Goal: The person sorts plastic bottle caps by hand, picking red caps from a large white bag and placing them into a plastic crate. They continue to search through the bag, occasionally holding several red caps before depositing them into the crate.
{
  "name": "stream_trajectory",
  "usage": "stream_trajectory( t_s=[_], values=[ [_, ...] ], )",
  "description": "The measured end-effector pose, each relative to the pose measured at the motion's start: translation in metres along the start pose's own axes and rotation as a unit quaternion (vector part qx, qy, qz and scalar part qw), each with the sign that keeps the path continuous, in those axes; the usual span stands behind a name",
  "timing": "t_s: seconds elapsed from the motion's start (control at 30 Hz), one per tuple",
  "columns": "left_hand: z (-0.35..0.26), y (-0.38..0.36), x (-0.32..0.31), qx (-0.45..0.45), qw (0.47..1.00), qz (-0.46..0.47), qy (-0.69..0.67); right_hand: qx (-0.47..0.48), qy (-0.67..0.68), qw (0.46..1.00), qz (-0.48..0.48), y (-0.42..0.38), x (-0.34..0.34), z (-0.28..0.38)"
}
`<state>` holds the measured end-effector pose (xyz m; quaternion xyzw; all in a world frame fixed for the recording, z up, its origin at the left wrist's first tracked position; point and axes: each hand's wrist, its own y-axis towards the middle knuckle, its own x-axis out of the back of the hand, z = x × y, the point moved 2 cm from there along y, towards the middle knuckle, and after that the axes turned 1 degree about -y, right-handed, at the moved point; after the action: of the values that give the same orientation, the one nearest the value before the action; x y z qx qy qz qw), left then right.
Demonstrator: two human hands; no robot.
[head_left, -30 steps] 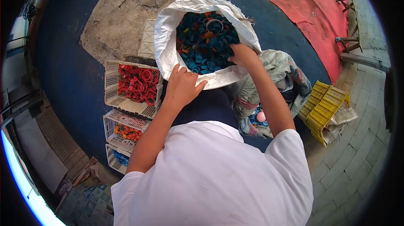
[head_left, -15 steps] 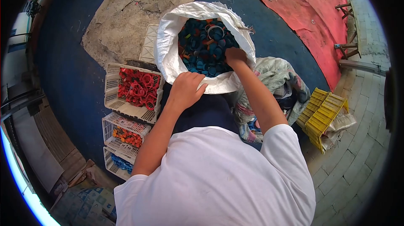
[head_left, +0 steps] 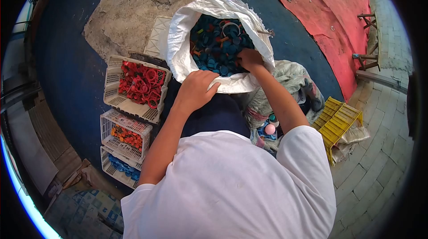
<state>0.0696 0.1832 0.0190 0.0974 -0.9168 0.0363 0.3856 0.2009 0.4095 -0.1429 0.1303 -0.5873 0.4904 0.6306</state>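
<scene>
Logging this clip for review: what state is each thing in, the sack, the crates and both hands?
White sack: open, rim rolled down, filled with mostly blue caps.
Crate of red rings: upright, partly filled.
Crate of orange caps: upright, thin layer.
Crate of blue caps: upright, partly hidden.
Yellow crate: tipped over.
Left hand: on the sack's near rim.
Right hand: in the sack among the caps; grip hidden.

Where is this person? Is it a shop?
Probably not a shop: it looks like an outdoor yard for sorting plastic caps. A white sack full of caps stands on rough ground, beside crates holding caps by colour.
</scene>
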Motion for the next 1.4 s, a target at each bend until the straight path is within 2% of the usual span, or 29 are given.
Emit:
stream_trajectory(
  t_s=[0.13, 0.33, 0.43, 0.53, 0.63, 0.67, 0.77, 0.8, 0.9, 1.0, 1.1, 1.23, 1.4],
  values=[
    [0.001, -0.004, 0.001, 0.008, 1.0, -0.004, -0.007, 0.004, 0.068, 0.998, 0.002, -0.005, 0.005, 0.0],
    [0.006, -0.008, 0.001, 0.008, 1.0, -0.005, -0.005, -0.066, 0.138, 0.988, -0.011, -0.017, 0.023, 0.011],
    [0.006, -0.01, 0.002, 0.008, 1.0, 0.004, -0.005, -0.067, 0.181, 0.981, -0.017, -0.017, 0.017, 0.001],
    [0.009, -0.008, 0.001, -0.003, 1.0, 0.003, -0.001, -0.132, 0.343, 0.922, -0.124, -0.003, -0.015, -0.026],
    [0.008, -0.012, -0.002, -0.001, 1.0, 0.002, 0.004, -0.188, 0.284, 0.922, -0.184, 0.002, -0.014, -0.034],
    [0.007, -0.013, -0.002, 0.0, 1.0, 0.003, 0.008, -0.167, 0.263, 0.926, -0.215, 0.001, -0.014, -0.031],
    [0.007, -0.014, -0.006, -0.005, 1.0, -0.004, 0.016, -0.192, 0.262, 0.936, -0.137, -0.017, 0.021, 0.008],
    [0.008, -0.013, -0.006, -0.005, 1.0, -0.007, 0.017, -0.121, 0.206, 0.951, -0.197, -0.021, 0.023, 0.015],
    [0.009, -0.017, -0.009, -0.001, 1.0, -0.012, 0.024, 0.043, 0.162, 0.966, -0.198, -0.017, 0.011, 0.021],
    [0.01, -0.02, -0.011, -0.002, 0.999, -0.01, 0.034, 0.145, 0.167, 0.952, -0.213, -0.006, 0.001, 0.05],
    [0.007, -0.021, -0.01, 0.004, 0.999, -0.002, 0.039, 0.14, 0.158, 0.963, -0.169, 0.017, -0.011, 0.081],
    [0.007, -0.023, -0.008, 0.009, 0.999, -0.008, 0.042, 0.071, -0.014, 0.99, -0.124, 0.027, -0.021, 0.089],
    [0.01, -0.03, -0.012, 0.012, 0.999, -0.017, 0.03, 0.085, 0.01, 0.987, -0.137, 0.02, -0.033, 0.078]
  ],
)
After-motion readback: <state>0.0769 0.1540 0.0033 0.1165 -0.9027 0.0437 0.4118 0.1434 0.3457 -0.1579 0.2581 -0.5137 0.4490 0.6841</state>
